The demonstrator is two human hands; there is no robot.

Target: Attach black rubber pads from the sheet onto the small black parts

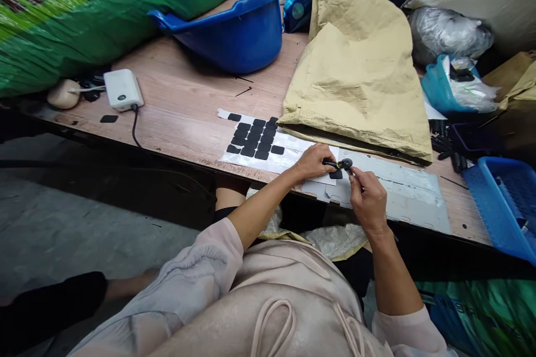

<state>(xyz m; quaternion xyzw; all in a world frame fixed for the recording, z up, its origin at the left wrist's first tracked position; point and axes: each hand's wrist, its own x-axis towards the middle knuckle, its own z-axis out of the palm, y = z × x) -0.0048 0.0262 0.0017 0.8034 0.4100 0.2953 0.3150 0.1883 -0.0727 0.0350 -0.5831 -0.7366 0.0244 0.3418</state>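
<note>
The wood-grain counter (pixel 176 100) carries, at left, a white box (pixel 123 90) with a dark cord. Centrally, black rounded patches (pixel 253 136) lie grouped on white sheeting (pixel 293 145). Next, the left hand (pixel 314 162) has its fingers pinching a black round-headed part (pixel 345 163), held near the counter's front edge; the right hand's (pixel 369 198) fingers grip its lower end. Far right: a blue basket (pixel 481 201).

Handheld part (pixel 345 163) black, yellow-banded; patches (pixel 253 136) black; sack (pixel 355 72) tan; basin (pixel 238 39) blue; tabletop (pixel 180 100) pinkish wood-grain.
</note>
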